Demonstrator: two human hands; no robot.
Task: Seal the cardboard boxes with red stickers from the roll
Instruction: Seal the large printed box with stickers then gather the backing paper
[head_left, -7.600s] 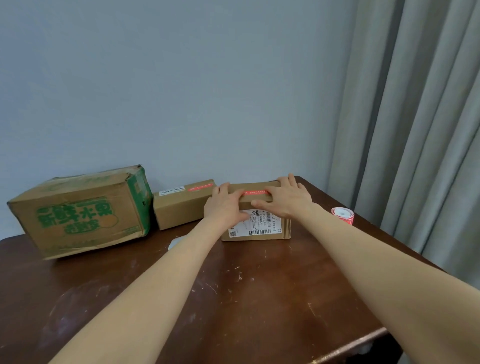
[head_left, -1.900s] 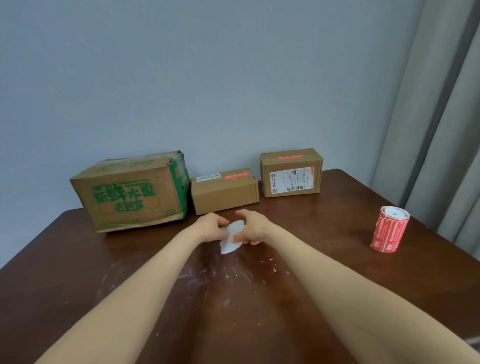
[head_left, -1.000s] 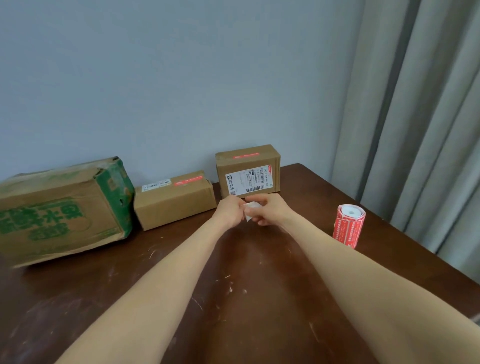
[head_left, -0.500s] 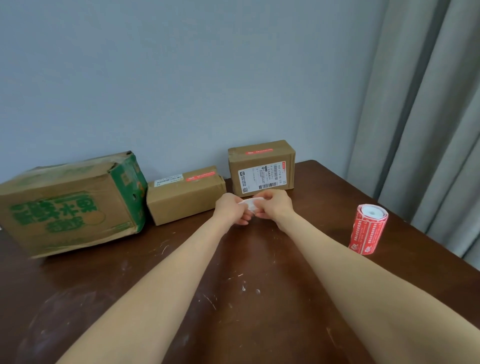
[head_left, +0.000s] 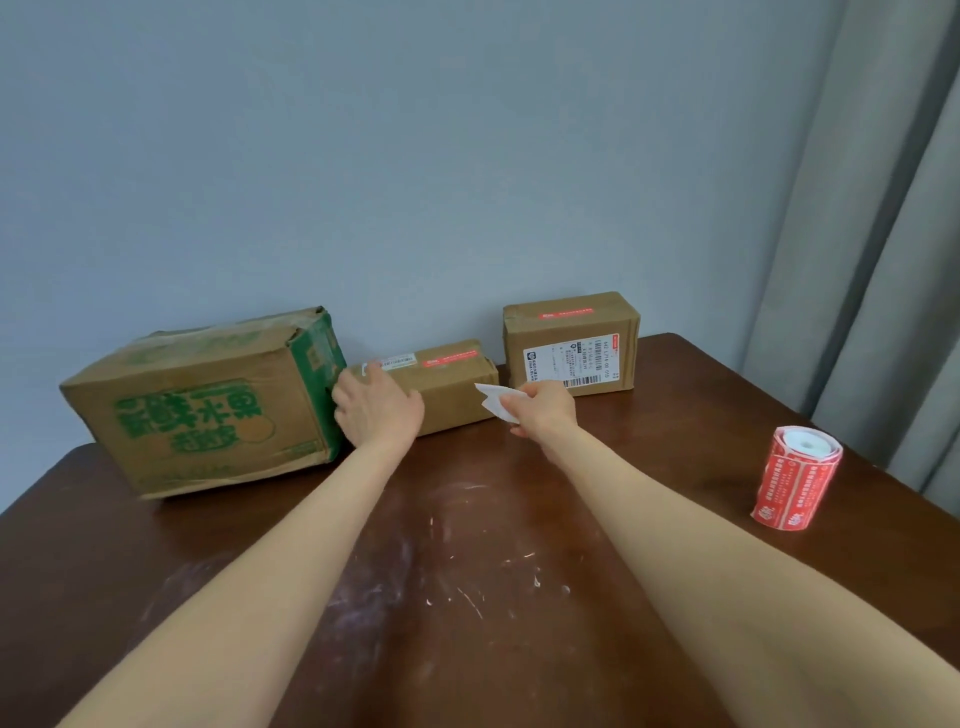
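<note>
Left hand (head_left: 376, 413) is reaching against the low middle box (head_left: 452, 389), fingers straight and apart, gripping nothing. Right hand (head_left: 543, 410) is pinching a white paper scrap (head_left: 493, 404) between its fingers, above the counter (head_left: 467, 597). Sticker roll (head_left: 795, 480) is standing upright at right, well apart from both hands. Red stickers (head_left: 449, 357) are sitting on top of the middle box and the labelled box (head_left: 571, 345).

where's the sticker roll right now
In the head view, the red sticker roll stands upright on the right side of the wooden table, alone, right of the right hand that pinches a white paper scrap, near the curtain.
</note>
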